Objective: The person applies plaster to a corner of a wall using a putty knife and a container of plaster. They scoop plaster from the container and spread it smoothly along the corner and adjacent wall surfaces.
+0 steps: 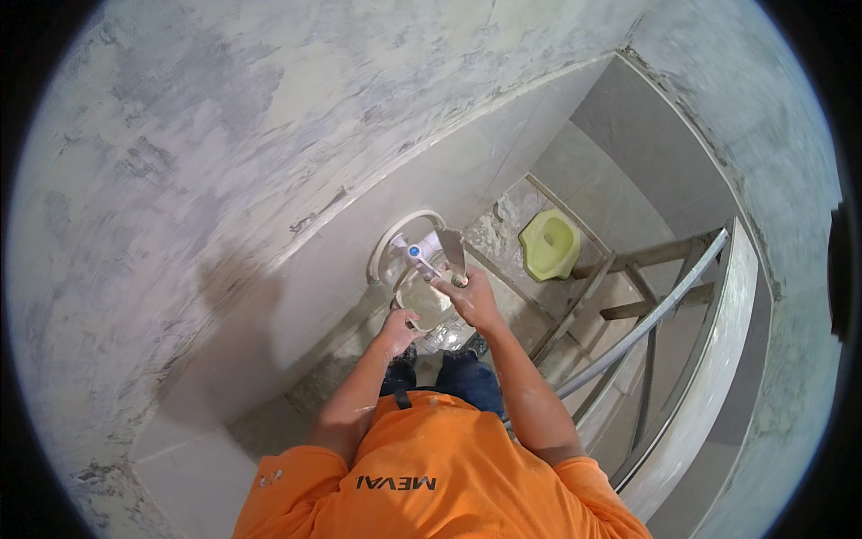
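Observation:
In front of my body, my left hand (398, 332) is closed on the near-left rim of a pale, rounded container (426, 304), its thumb toward the inside. A whitish layer coats the container's inside. My right hand (473, 299) is wrapped round the handle of a putty knife (452, 249), whose wide, smeared blade points away from me, over the container's far right side. Just beyond the container is a white fitting with a blue round cap (415, 252); its lower part is hidden. A thick white hose or ring (395, 235) curves around it.
A whitish, patchy plastered wall (206, 117) rises at left above smooth grey panels (359, 251). A yellow-green squat toilet (550, 245) lies ahead right. Wooden ladder-like rails (651, 253) and a long metal-edged board (718, 359) stand close on my right.

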`<state>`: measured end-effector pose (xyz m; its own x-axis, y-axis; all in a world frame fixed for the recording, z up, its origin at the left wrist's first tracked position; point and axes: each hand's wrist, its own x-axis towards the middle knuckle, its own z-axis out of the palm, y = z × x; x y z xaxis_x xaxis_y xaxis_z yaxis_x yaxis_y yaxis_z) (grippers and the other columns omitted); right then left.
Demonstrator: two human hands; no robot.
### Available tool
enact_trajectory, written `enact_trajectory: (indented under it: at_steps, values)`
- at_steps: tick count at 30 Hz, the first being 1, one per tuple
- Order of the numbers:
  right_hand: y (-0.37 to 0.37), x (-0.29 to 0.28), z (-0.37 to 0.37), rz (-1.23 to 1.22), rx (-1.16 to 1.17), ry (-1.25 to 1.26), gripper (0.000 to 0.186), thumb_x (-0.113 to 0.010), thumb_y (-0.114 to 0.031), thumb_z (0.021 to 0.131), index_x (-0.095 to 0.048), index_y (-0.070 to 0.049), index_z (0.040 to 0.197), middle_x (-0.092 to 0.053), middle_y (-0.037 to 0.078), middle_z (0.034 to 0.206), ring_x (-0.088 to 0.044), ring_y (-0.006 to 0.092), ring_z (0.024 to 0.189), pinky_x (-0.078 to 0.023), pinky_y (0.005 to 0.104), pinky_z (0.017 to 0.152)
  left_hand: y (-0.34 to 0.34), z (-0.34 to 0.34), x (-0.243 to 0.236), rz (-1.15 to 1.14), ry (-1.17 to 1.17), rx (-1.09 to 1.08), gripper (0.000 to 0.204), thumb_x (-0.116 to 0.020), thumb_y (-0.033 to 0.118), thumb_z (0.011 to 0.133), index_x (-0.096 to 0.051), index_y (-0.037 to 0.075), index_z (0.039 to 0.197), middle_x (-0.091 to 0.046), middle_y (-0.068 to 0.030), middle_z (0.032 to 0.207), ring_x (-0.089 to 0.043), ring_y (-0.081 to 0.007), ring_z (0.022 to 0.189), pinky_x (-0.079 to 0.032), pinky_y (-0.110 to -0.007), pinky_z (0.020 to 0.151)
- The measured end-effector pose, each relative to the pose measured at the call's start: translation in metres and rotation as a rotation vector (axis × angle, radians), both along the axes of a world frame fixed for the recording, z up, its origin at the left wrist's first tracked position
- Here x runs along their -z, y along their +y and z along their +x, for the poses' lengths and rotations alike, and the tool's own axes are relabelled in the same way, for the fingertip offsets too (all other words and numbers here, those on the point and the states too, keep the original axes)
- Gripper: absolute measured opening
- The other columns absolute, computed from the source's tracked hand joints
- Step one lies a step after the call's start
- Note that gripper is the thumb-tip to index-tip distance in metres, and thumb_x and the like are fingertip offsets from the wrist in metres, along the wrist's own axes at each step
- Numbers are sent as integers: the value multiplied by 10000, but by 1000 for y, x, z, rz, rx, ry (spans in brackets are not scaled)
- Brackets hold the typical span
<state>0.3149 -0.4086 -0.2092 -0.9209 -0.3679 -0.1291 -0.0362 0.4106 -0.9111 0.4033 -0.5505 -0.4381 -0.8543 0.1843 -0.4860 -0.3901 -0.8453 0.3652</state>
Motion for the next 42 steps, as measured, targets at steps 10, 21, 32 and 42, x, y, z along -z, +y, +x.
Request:
enact_trajectory:
  at_steps: [10,21,32,42]
  values:
    - [6,-8,-6,33,-82,141,236,-745,-207,843,-728,11,934,-632,75,668,-545,145,629,-455,340,616,14,-4,-18,150,78,-57,588,-515,-79,791,-483,43,1366,-572,-145,1316,-549,-321,1250,-456,-492,1069]
    - [-1,3,-18,80,3,375,164,-719,-166,864,-729,-5,897,-596,116,624,-511,160,578,-436,353,580,16,-13,-15,46,74,-87,527,-513,-105,814,-509,22,1326,-593,-163,1268,-602,-340,1153,-491,-501,1025]
    - [-8,-4,-31,158,52,397,175,-717,-172,863,-739,-18,944,-661,189,730,-612,284,649,-480,388,640,11,-24,-8,49,51,-123,496,-512,-110,820,-519,30,1296,-584,-153,1266,-605,-327,1150,-511,-515,1003]
    - [-6,1,27,86,46,160,240,-706,-159,904,-726,9,1075,-680,93,778,-543,108,728,-470,322,699,6,-32,14,42,-36,-44,524,-468,-85,864,-486,174,1320,-589,-74,1248,-627,-264,1093,-597,-444,855]
